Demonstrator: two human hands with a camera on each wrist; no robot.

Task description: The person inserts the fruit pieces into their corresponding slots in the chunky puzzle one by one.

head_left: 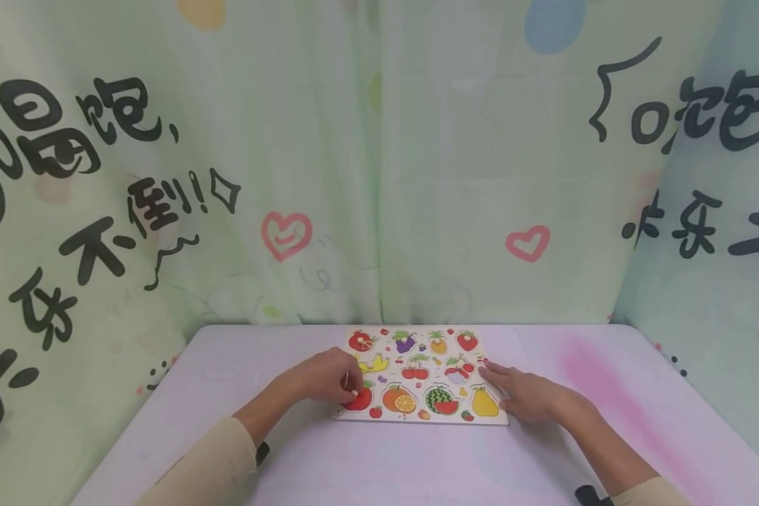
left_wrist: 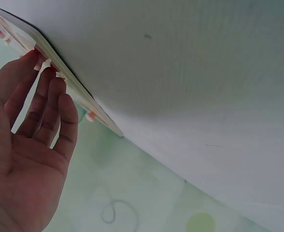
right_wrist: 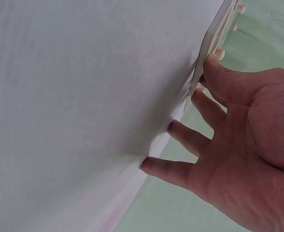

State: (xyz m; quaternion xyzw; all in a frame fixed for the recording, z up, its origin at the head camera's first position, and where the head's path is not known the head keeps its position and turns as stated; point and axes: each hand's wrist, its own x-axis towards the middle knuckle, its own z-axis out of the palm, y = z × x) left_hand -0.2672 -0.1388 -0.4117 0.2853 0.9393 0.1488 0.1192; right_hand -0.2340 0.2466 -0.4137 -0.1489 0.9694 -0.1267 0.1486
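A wooden fruit puzzle board (head_left: 392,420) lies flat on the table, its fruit pieces bearing small knobs. My left hand (head_left: 330,376) is at the board's near left corner, pinching the red apple piece (head_left: 362,399) with thumb and fingertips. In the left wrist view the left hand (left_wrist: 33,125) partly hides that piece. Along the right edge rests my right hand (head_left: 534,395), fingers spread and nearly straight. From the right wrist view, the right hand (right_wrist: 248,140) has its thumb against the board's edge (right_wrist: 207,46) and other fingertips pressing the table cover.
Other pieces on the board include an orange (head_left: 397,398), a watermelon (head_left: 441,400), a yellow pear (head_left: 484,403), cherries (head_left: 414,369) and a banana (head_left: 373,363). The white table (head_left: 417,471) has a pink patch (head_left: 601,379) at right. A printed curtain (head_left: 417,211) hangs behind.
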